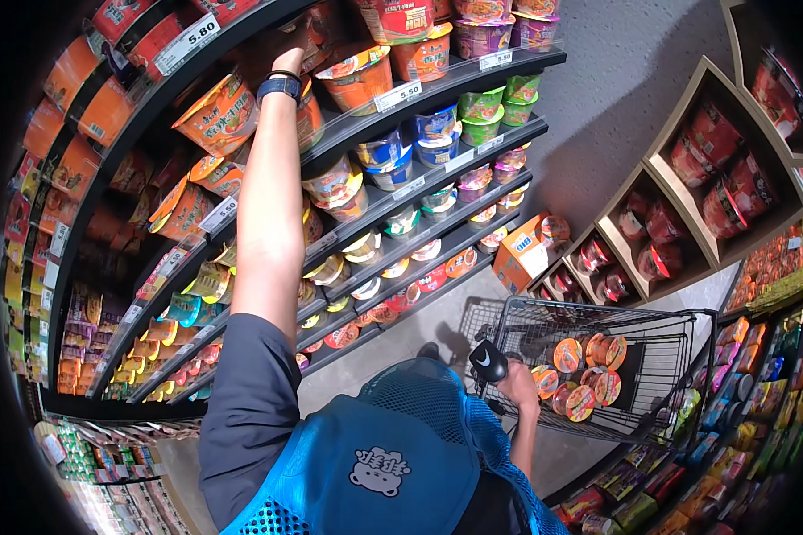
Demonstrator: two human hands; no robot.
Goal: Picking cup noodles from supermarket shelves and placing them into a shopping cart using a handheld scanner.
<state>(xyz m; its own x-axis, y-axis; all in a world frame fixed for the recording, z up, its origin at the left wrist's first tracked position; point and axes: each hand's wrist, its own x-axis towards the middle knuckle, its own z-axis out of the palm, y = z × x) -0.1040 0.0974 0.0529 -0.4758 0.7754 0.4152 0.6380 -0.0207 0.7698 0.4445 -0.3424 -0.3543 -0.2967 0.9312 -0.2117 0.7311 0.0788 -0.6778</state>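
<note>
My left hand [290,61] reaches deep into an upper shelf of instant noodle tubs, its fingers hidden in shadow, so its grip cannot be told. Orange noodle tubs stand on both sides of the wrist, one tilted tub [219,115] to the left and another [356,75] to the right. Low at my right side, my right hand [520,386] is closed on the near end of a black wire shopping cart [575,428], beside a black item with a white swoosh [488,361]. Several round noodle tubs [580,402] lie in the cart.
Curved black shelves [435,72] with price tags and stacked tubs fill the left and front. An orange carton [523,253] stands on the floor at the shelf's end. Wooden cubbies [656,167] with red tubs rise behind the cart. Packaged goods [702,481] line the right.
</note>
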